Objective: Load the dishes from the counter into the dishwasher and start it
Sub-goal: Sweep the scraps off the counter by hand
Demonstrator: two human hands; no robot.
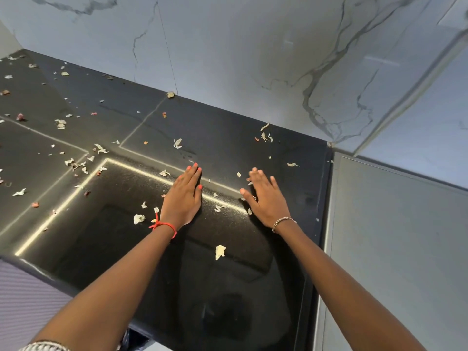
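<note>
Black stone lies under your fingers [192, 172]: left hand [183, 198] flat with fingers together, right hand [266, 198] flat with fingers slightly spread, both near the right edge of the worktop [291, 153]. Pale scraps [219, 252] litter it. Neither dishes nor dishwasher are in view. A careless sweep could push scraps over the edge.

- This looks like a kitchen: a long, glossy black counter [228, 127] runs along the wall, the sort of worktop food gets prepared on.
- Behind it, the wall [228, 46] is faced with large white slabs veined in grey, like a marble backsplash.
- Small pale and reddish scraps [219, 252], much like peelings and trimmings, lie strewn across the top.
- A tall, plain grey panel [392, 249] stands against the counter's right end, like the side of a fitted cupboard.
</note>
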